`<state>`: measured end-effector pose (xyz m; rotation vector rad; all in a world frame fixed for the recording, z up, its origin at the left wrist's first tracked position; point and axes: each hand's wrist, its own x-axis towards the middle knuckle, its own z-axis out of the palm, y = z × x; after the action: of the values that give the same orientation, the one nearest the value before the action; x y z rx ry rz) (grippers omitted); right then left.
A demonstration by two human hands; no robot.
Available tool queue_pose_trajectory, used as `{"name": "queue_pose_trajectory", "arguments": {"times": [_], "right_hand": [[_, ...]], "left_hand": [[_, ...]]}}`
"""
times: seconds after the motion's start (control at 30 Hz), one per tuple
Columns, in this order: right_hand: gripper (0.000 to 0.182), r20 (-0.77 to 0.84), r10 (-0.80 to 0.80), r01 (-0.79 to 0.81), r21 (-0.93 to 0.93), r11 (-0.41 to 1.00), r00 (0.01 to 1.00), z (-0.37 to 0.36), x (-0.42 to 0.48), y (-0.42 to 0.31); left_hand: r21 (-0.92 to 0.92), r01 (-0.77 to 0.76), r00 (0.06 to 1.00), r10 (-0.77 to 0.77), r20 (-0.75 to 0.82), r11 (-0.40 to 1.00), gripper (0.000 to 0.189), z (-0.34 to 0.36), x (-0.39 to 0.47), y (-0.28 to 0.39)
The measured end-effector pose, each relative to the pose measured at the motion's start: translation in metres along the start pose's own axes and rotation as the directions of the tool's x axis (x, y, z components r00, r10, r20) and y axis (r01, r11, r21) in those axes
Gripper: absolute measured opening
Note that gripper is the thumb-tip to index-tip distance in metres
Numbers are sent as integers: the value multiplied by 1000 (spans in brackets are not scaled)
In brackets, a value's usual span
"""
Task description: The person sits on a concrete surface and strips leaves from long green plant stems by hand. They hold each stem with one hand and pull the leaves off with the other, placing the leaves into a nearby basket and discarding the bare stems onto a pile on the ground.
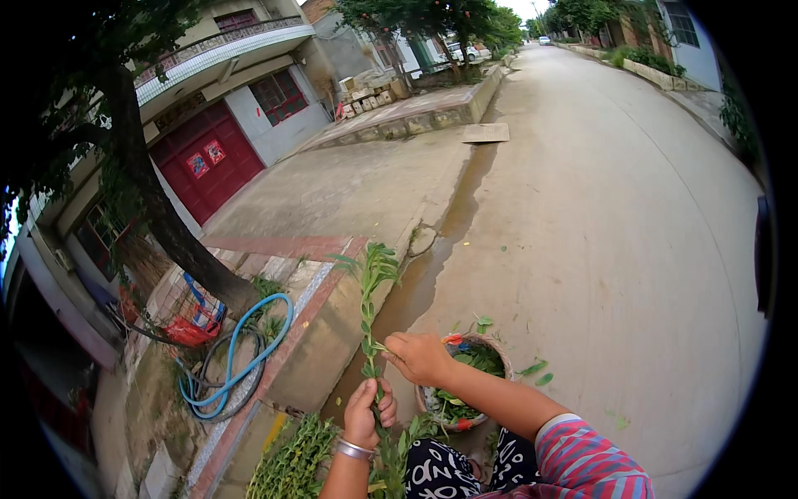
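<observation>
My left hand, with a silver bangle on its wrist, grips the lower stem of a leafy green plant stalk that stands upright from the fist. Beside the stalk, my right hand has its thumb and fingers pinched at the stem, apparently on a leaf stalk. Under my right forearm is a round woven basket part-filled with loose green leaves; the forearm hides its middle. A heap of cut leafy stalks lies at the lower left, below my left hand.
Several fallen leaves lie on the concrete road right of the basket. A wet gutter runs along the raised kerb. Coiled blue hose lies near a leaning tree trunk. Red doors front a house.
</observation>
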<state>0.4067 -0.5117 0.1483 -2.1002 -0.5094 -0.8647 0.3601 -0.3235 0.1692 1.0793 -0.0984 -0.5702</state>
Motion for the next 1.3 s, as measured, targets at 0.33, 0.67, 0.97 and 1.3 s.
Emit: {"name": "queue_pose_trajectory", "arguments": {"times": [0.33, 0.67, 0.97, 1.3], "right_hand": [[53, -186, 431, -283, 523, 804, 883, -11, 48, -1], [32, -153, 420, -229, 650, 725, 895, 3, 40, 7], [24, -131, 21, 28, 363, 931, 991, -12, -6, 7], [26, 324, 434, -297, 946, -130, 841, -34, 8, 33]], "left_hand": [[410, -123, 971, 194, -138, 904, 34, 9, 2, -20], [488, -154, 966, 234, -107, 859, 34, 6, 3, -25], [374, -73, 984, 127, -123, 924, 31, 14, -6, -29], [657, -99, 977, 197, -78, 748, 33, -13, -9, -18]]}}
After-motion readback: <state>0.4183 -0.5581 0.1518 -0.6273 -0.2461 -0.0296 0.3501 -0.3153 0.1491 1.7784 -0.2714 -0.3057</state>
